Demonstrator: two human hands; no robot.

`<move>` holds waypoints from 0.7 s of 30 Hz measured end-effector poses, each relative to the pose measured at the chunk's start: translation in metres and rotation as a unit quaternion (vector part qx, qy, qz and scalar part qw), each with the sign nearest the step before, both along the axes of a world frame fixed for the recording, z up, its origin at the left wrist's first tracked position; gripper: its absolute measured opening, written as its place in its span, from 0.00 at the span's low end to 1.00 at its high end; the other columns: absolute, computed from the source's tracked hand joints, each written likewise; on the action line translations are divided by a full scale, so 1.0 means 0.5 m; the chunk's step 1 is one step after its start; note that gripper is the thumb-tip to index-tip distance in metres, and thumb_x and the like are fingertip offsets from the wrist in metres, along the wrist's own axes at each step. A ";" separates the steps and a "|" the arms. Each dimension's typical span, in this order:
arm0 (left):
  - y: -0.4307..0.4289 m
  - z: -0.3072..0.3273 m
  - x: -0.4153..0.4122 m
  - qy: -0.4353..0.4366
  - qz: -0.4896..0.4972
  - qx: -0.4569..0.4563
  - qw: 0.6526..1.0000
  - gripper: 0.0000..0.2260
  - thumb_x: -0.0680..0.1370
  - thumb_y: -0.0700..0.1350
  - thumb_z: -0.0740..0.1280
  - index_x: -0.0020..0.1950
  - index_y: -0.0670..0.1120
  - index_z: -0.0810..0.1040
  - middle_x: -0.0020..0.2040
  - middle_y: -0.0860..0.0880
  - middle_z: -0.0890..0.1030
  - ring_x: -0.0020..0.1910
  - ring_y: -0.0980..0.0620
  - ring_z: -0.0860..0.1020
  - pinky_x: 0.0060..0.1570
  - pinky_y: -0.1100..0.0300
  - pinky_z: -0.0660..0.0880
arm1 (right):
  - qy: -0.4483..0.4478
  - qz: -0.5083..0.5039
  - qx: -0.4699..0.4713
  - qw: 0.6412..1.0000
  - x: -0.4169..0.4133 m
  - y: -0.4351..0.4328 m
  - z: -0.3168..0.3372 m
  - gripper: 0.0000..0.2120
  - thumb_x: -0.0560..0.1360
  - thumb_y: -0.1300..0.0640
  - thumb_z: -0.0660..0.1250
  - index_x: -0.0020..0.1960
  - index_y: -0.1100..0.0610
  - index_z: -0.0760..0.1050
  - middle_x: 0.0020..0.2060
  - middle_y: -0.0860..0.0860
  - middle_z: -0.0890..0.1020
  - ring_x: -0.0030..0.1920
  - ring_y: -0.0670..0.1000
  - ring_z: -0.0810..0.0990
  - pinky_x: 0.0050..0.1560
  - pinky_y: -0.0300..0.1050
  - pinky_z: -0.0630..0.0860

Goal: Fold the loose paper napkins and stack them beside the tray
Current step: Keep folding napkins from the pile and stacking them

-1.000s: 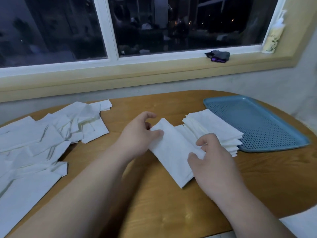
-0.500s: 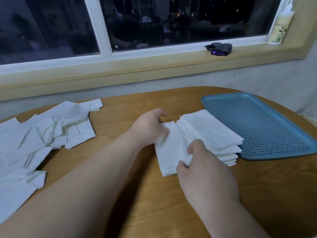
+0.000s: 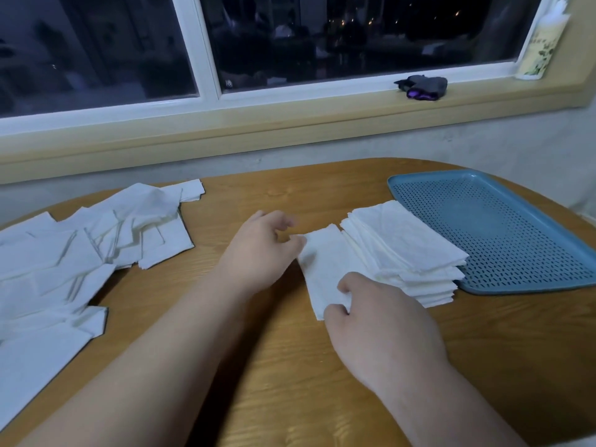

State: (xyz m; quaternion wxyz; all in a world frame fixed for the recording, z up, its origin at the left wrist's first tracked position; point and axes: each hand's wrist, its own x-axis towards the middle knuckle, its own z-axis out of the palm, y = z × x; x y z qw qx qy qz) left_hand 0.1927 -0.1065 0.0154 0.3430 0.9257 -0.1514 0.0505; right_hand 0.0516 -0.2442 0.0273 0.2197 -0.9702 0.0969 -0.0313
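Observation:
A folded white napkin (image 3: 325, 262) lies on the wooden table (image 3: 290, 366), its right edge against a stack of folded napkins (image 3: 403, 246). My left hand (image 3: 261, 250) pinches the napkin's far left corner with thumb and fingers. My right hand (image 3: 380, 324) pinches its near edge between thumb and forefinger. The stack stands against the left rim of a blue perforated tray (image 3: 503, 233). A loose heap of unfolded white napkins (image 3: 74, 253) spreads over the table's left side.
The table ends at a wall under a window sill. On the sill lie a dark grey and purple object (image 3: 422, 87) and a pump bottle (image 3: 541, 43) at the right. Bare wood lies between the heap and my hands.
The napkin is folded shorter than a second ago and has slid up against the stack. Both hands moved with it, toward the tray. The camera view shifted slightly.

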 end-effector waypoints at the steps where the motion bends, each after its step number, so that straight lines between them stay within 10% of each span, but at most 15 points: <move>1: 0.018 0.004 -0.025 0.000 0.010 -0.009 1.000 0.08 0.77 0.54 0.69 0.56 0.58 0.77 0.52 0.59 0.74 0.47 0.63 0.75 0.42 0.72 0.67 | -0.007 0.002 0.004 1.000 -0.001 0.006 0.001 0.13 0.78 0.48 0.55 0.59 0.48 0.72 0.43 0.46 0.81 0.46 0.51 0.80 0.47 0.48 0.79; 21: 0.429 -0.015 -0.268 -0.002 0.129 0.043 0.991 0.10 0.75 0.59 0.66 0.55 0.60 0.78 0.52 0.66 0.73 0.56 0.65 0.72 0.51 0.66 0.70 | -0.055 0.234 0.023 0.970 0.006 0.297 -0.044 0.13 0.79 0.43 0.61 0.62 0.42 0.74 0.45 0.40 0.75 0.47 0.41 0.75 0.48 0.39 0.74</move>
